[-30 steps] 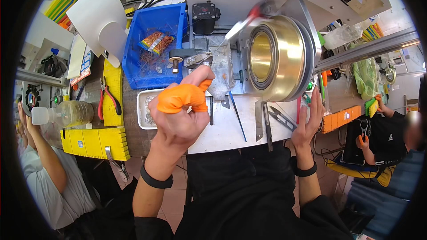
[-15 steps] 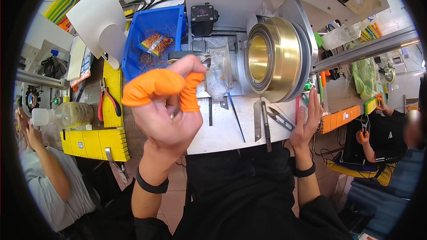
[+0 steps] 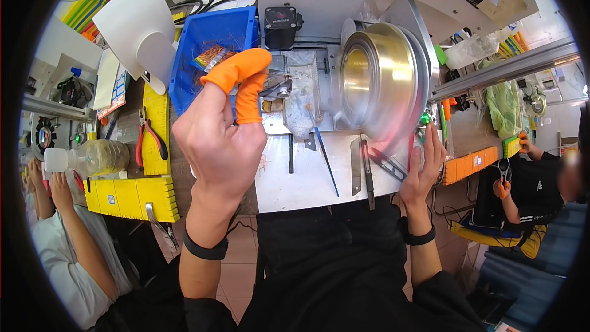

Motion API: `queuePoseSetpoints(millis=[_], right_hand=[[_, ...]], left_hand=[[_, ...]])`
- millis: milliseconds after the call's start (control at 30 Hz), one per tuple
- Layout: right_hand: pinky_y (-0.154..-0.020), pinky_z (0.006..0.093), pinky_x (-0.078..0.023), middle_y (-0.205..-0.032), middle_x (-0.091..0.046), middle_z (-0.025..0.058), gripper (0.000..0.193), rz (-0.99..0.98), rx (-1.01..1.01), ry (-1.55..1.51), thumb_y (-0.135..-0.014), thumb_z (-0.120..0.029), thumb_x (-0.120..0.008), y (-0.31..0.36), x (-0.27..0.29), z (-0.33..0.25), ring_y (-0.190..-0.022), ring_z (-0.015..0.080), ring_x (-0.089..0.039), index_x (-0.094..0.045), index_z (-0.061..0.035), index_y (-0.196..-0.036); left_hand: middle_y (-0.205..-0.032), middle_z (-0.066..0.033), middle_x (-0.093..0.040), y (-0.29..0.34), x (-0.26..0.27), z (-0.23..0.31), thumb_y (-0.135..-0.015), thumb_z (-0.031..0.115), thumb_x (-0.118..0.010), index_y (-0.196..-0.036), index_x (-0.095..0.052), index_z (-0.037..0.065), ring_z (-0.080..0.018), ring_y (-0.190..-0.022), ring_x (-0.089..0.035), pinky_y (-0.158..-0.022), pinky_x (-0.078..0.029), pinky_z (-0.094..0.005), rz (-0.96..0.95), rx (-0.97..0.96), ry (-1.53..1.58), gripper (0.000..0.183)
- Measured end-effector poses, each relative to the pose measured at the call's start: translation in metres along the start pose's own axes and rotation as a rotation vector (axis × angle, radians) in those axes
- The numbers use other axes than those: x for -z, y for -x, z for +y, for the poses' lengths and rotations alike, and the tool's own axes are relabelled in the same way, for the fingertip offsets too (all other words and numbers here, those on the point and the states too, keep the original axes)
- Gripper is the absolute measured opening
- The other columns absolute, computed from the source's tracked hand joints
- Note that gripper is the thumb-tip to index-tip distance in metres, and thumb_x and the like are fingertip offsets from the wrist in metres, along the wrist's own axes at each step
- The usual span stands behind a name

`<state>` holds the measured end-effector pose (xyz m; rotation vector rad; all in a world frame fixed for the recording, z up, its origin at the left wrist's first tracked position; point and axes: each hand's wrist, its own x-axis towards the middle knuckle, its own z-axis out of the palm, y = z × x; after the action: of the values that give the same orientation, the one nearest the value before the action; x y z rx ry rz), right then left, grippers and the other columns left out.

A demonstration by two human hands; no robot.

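Observation:
My left hand (image 3: 222, 138), wearing orange finger cots (image 3: 236, 80) on thumb and forefinger, is raised in a pinch beside the metal fixture (image 3: 301, 95). Whatever the fingertips hold, if anything, is too small or hidden to make out. Right of the fixture sits a brass-coloured ring (image 3: 393, 74) on a wheel, smeared by motion. My right hand (image 3: 424, 172) is upright at the table's right edge, fingers stretched out and holding nothing visible. A blue bin (image 3: 184, 77) with fine wire scraps and a small packet (image 3: 215, 55) stands behind my left hand.
On the white tabletop (image 3: 289, 190) lie a thin brush (image 3: 326, 160), a dark-handled knife (image 3: 368, 178) and tweezers (image 3: 390, 166). Red-handled pliers (image 3: 147, 138) rest on a yellow strip at left, near a plastic bottle (image 3: 101, 158). Co-workers sit on both sides.
My left hand has moved up and slightly left, still pinched. The brass-coloured ring and wheel, sharp before, are now blurred as if spinning. My right hand has hardly moved.

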<state>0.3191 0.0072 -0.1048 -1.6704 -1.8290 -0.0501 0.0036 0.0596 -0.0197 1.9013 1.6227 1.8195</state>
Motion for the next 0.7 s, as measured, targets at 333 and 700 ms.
queuePoseSetpoints(millis=[333,700], right_hand=[[-0.109,0.0418,-0.025,-0.144,-0.045,0.0187,0.045,0.011,0.007,0.015,-0.099,-0.016,-0.041,-0.001,0.000,-0.001,-0.131,0.0331,-0.041,-0.046,0.0041,-0.138],[-0.106,0.0391,-0.027,-0.145,-0.045,0.0159,0.045,0.031,0.033,0.012,-0.096,-0.010,-0.047,0.000,-0.001,0.002,-0.126,0.0303,-0.042,-0.047,0.0011,-0.139]], left_hand=[[-0.094,-0.0157,-0.071,-0.003,0.006,0.004,-0.066,-0.018,-0.060,-0.095,-0.072,-0.002,-0.0255,-0.081,-0.070,-0.074,-0.054,-0.0289,-0.124,0.022,-0.024,0.035],[-0.102,-0.0120,-0.071,0.003,0.006,-0.007,-0.071,-0.020,-0.060,-0.101,-0.073,-0.002,-0.0104,-0.079,-0.063,-0.062,-0.047,-0.0196,-0.136,-0.068,-0.035,0.037]])
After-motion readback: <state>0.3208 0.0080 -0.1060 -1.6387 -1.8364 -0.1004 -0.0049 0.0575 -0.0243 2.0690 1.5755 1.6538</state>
